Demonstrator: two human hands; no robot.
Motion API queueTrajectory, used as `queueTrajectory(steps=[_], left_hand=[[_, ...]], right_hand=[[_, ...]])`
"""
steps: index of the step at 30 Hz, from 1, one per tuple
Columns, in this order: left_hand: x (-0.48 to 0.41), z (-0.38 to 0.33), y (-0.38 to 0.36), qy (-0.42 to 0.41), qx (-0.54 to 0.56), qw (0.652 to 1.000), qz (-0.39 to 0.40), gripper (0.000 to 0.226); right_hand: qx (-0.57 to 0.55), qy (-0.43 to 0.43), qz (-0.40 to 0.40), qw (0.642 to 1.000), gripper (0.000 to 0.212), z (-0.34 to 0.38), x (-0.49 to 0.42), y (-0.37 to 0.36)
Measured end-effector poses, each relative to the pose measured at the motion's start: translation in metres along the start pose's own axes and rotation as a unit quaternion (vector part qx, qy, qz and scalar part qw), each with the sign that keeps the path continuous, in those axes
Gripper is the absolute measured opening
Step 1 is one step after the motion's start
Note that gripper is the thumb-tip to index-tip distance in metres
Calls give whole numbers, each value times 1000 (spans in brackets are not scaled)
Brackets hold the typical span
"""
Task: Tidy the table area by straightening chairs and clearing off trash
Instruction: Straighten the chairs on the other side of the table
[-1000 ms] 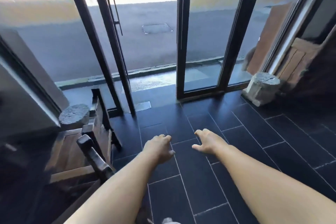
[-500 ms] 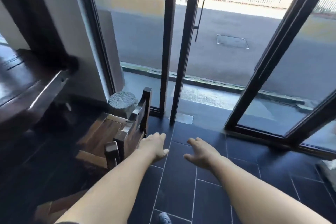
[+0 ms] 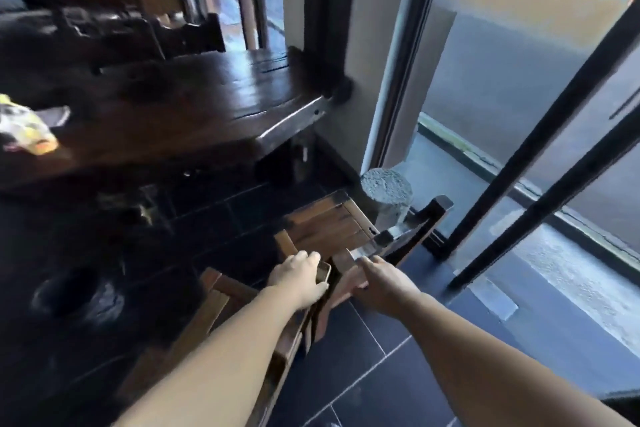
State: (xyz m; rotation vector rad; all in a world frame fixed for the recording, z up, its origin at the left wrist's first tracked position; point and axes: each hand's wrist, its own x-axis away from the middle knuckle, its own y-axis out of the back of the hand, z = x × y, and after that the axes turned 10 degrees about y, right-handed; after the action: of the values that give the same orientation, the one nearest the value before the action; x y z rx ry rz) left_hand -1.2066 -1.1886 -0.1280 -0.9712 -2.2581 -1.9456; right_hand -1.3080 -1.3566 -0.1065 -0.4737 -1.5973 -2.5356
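Note:
Two wooden chairs stand side by side below the dark wooden table. The farther chair shows its slatted seat; the nearer chair is partly under my left arm. My left hand is curled over the top corner of the nearer chair's backrest. My right hand wraps the end post of the farther chair's backrest, its fingers partly hidden underneath. A crumpled yellow and white wrapper lies on the table at the far left.
A grey stone cylinder stands right behind the farther chair, by the wall. Black-framed glass doors run along the right. A dark round bin with a bag sits on the floor at left. More dark chairs stand beyond the table.
My view has swung left from the glass doors to the table. Both hands, open over the floor before, have reached forward and closed on the chair backs.

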Motion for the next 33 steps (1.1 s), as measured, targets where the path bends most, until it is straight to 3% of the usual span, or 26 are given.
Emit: queueTrajectory(steps=[4, 9, 16, 21, 26, 30, 33], left_hand=[[26, 32, -13, 118, 45, 992, -11, 52], [68, 41, -44, 263, 148, 953, -35, 59], [118, 33, -94, 371, 204, 900, -100, 74], [127, 34, -140, 426, 184, 872, -156, 74], [132, 34, -180, 480, 101, 857, -159, 72], [125, 41, -200, 498, 47, 847, -177, 102], [116, 43, -204, 512, 31, 837, -190, 114]], right_hand=[[58, 119, 60, 989, 58, 17, -36, -6], [115, 280, 140, 943, 58, 34, -57, -23], [173, 457, 142, 861, 82, 40, -75, -58], [248, 496, 134, 821, 92, 25, -101, -90], [245, 500, 167, 814, 96, 19, -105, -116], [296, 500, 147, 800, 104, 15, -113, -139], [288, 486, 128, 815, 112, 17, -122, -148]])
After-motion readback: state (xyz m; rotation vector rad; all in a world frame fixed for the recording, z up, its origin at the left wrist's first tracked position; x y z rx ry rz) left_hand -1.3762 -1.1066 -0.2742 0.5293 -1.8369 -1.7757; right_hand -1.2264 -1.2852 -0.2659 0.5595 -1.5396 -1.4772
